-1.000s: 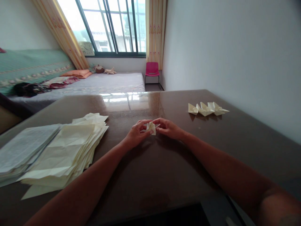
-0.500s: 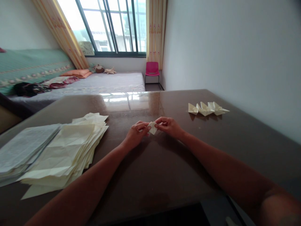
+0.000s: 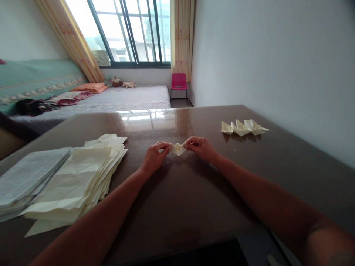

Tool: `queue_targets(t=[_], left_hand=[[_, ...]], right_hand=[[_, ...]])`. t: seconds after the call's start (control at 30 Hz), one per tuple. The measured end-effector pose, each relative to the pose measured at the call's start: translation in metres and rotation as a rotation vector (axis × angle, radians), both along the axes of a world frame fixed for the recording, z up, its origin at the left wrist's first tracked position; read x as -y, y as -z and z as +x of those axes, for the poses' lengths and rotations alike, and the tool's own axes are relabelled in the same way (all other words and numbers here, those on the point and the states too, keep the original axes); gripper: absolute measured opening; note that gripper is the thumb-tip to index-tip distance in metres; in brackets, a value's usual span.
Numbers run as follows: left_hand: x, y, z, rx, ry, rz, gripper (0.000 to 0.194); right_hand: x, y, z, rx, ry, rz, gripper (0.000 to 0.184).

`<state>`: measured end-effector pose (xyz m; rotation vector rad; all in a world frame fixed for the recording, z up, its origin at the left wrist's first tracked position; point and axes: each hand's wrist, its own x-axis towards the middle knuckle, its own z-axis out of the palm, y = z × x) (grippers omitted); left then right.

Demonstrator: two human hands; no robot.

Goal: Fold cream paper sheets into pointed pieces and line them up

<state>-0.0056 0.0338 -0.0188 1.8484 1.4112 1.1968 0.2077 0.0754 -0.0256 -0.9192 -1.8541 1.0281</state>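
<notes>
A small cream-coloured piece of folded paper (image 3: 178, 149) is stretched between my hands, just above the middle of the table. My left hand (image 3: 156, 154) pinches its left point between thumb and forefinger. On the other side, my right hand (image 3: 201, 148) grips the right point the same way. The paper's centre looks opened out, with points at its top and bottom. Farther right on the table stand several finished-looking folded paper pieces (image 3: 242, 128) in a row, pale cream with upright points.
At the left lie a stack of creased cream paper sheets (image 3: 83, 173) and a stack of greyish printed sheets (image 3: 30, 170). The brown glossy table (image 3: 177, 207) reflects the window. Beyond it are a bed (image 3: 138, 96) and a pink chair (image 3: 179, 82); a white wall runs along the right.
My left hand has moved left, away from the right hand. The folded paper between them has spread wider and its middle has opened. My right hand has barely shifted.
</notes>
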Motion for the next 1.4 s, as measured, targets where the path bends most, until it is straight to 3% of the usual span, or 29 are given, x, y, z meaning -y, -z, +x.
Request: queue_targets(t=[0.13, 0.27, 0.4, 0.47, 0.63, 0.93, 1.0, 1.1, 1.2, 1.4], left_hand=[[-0.004, 0.001, -0.005, -0.001, -0.039, -0.082, 0.029], [-0.006, -0.001, -0.010, -0.214, -0.068, -0.054, 0.018], [-0.005, 0.000, -0.013, -0.362, -0.010, -0.047, 0.012], [-0.003, 0.002, -0.013, -0.419, 0.024, -0.005, 0.018], [0.002, 0.007, -0.006, -0.500, 0.090, 0.071, 0.056], [-0.001, 0.009, -0.007, -0.431, 0.074, -0.010, 0.031], [-0.001, 0.010, -0.008, -0.440, 0.067, -0.002, 0.029], [-0.001, 0.011, -0.006, -0.462, 0.056, 0.017, 0.026], [0.002, 0.010, -0.005, -0.512, 0.049, 0.028, 0.025], [0.005, 0.006, -0.003, -0.569, 0.088, 0.059, 0.024]], right_hand=[[-0.010, 0.006, 0.007, 0.046, 0.011, -0.038, 0.019], [-0.013, 0.007, 0.015, 0.164, -0.004, -0.025, 0.009], [-0.009, 0.005, 0.014, 0.162, -0.074, -0.045, 0.010], [-0.005, 0.004, 0.011, 0.170, -0.085, -0.020, 0.012], [0.006, 0.000, 0.003, 0.193, -0.089, 0.072, 0.011], [-0.004, 0.006, 0.008, 0.100, -0.183, -0.022, 0.016], [-0.002, 0.004, 0.009, 0.138, -0.191, 0.025, 0.018], [0.005, -0.003, 0.006, 0.178, -0.207, 0.214, 0.028], [0.009, -0.006, 0.004, 0.240, -0.222, 0.371, 0.026], [0.003, -0.001, 0.004, 0.400, -0.153, 0.332, 0.015]])
